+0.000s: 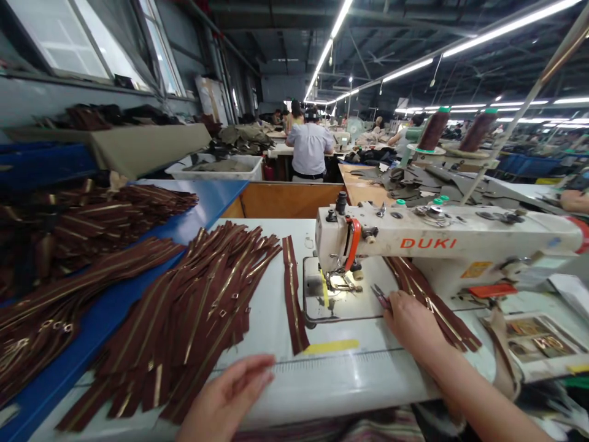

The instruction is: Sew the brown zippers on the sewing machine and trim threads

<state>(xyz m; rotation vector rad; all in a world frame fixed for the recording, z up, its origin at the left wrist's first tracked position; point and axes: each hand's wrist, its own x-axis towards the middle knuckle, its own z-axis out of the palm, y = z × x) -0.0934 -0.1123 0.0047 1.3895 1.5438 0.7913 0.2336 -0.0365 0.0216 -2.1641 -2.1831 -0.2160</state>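
Observation:
My right hand [409, 322] rests on the sewing table and grips small steel thread snips [380, 296] just right of the needle area of a white DUKI sewing machine [437, 242]. Beside that hand lies a bundle of brown zippers with brass teeth [435, 301]. My left hand [230, 393] lies open at the table's front edge, nearest a large heap of similar zippers [184, 319]. One single zipper [293, 294] lies flat between the heap and the machine.
More brown zippers lie on a blue-topped table [202, 205] to the left. A tray of metal-trimmed pieces [538, 344] sits at the right. Thread cones [435, 129] stand behind the machine. Farther back, a co-worker in a pale shirt [309, 147] sits among other work tables.

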